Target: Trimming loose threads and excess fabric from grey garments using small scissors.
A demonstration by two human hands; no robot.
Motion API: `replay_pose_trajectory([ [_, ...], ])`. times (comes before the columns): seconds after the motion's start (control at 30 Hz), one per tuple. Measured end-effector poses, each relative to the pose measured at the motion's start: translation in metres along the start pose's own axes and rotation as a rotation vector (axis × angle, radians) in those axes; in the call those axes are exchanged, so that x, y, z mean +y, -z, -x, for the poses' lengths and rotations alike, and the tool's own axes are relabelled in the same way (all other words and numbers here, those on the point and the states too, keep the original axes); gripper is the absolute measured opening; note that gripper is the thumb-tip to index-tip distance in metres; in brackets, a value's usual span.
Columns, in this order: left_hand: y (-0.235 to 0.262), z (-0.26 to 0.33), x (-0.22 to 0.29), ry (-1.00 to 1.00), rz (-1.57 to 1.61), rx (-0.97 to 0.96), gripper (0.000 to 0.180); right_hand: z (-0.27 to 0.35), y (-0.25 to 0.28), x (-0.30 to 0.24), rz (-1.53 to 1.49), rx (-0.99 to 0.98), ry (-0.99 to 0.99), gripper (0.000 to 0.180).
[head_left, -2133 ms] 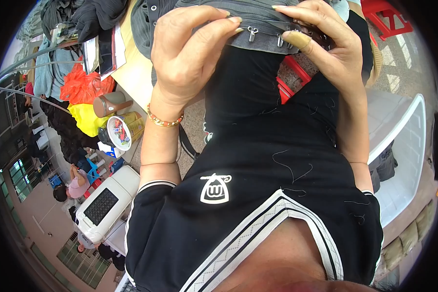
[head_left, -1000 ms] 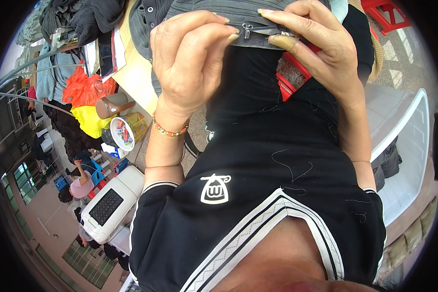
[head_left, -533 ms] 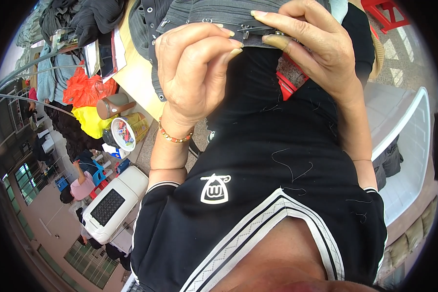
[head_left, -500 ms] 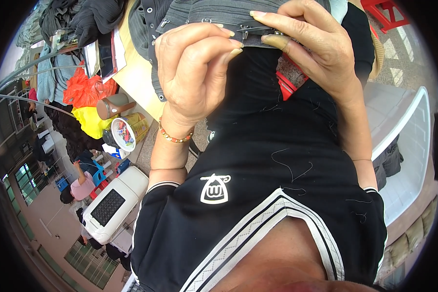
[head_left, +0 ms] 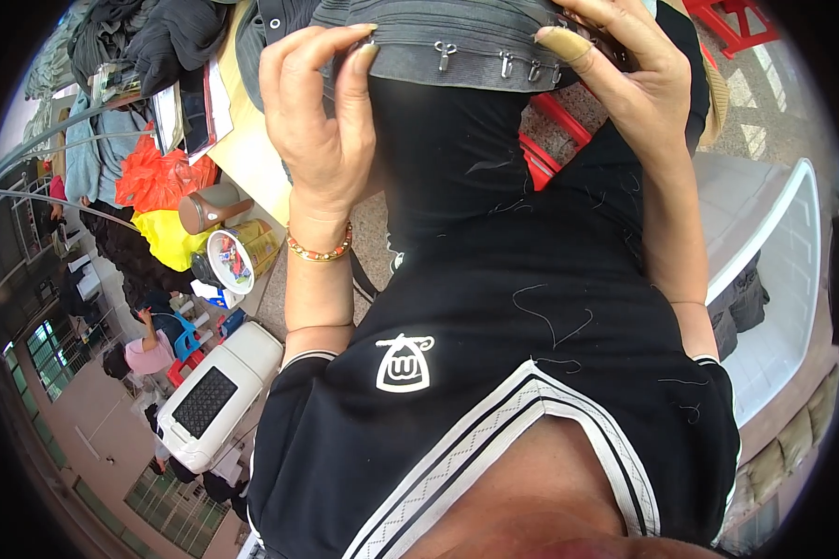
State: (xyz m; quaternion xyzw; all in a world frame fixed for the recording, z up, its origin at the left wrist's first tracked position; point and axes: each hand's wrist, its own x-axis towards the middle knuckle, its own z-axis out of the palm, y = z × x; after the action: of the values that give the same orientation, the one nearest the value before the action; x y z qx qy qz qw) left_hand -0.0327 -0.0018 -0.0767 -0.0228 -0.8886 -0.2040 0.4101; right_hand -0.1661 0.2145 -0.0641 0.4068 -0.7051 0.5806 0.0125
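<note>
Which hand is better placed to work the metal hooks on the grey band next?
Right, probably. The right hand has its thumb beside the hooks on the grey band; the left hand only pinches the band's far end.

A pale wooden tabletop [head_left: 242,140] lies left of and beneath the left hand's [head_left: 312,121] grip. Directly on it, left of that grip, rest stacked papers and booklets [head_left: 191,112], with dark garments [head_left: 158,37] heaped further away (folds hide the far edge). A grey garment [head_left: 270,28] lies just beside the gripping fingers.
</note>
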Motion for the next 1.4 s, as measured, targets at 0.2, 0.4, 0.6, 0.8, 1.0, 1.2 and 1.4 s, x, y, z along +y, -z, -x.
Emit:
replay_pose_trajectory([
  [0.2, 0.001, 0.009, -0.024, 0.084, -0.015, 0.001, 0.011, 0.002, -0.003, -0.005, 0.002, -0.051, -0.036, 0.035],
  [0.4, 0.003, 0.017, -0.029, 0.128, 0.03, -0.079, 0.016, 0.009, 0.002, 0.02, 0.03, -0.117, 0.129, 0.036],
  [0.6, 0.019, 0.0, -0.019, 0.118, 0.045, -0.035, 0.026, 0.007, -0.004, 0.022, -0.042, -0.09, 0.103, 0.039],
  [0.8, 0.021, -0.023, -0.008, 0.01, 0.114, -0.218, 0.024, 0.005, -0.007, 0.019, -0.017, -0.079, 0.141, 0.039],
  [1.0, 0.011, -0.022, -0.017, -0.049, 0.164, -0.156, 0.023, 0.004, -0.007, 0.019, -0.012, -0.113, 0.164, 0.039],
  [1.2, 0.002, -0.021, -0.019, -0.182, 0.027, -0.037, 0.014, -0.004, -0.007, 0.007, 0.072, -0.182, 0.171, 0.04],
  [1.4, 0.006, -0.022, -0.005, -0.187, 0.0, -0.012, 0.012, -0.019, -0.011, -0.019, 0.079, -0.229, 0.138, 0.038],
])
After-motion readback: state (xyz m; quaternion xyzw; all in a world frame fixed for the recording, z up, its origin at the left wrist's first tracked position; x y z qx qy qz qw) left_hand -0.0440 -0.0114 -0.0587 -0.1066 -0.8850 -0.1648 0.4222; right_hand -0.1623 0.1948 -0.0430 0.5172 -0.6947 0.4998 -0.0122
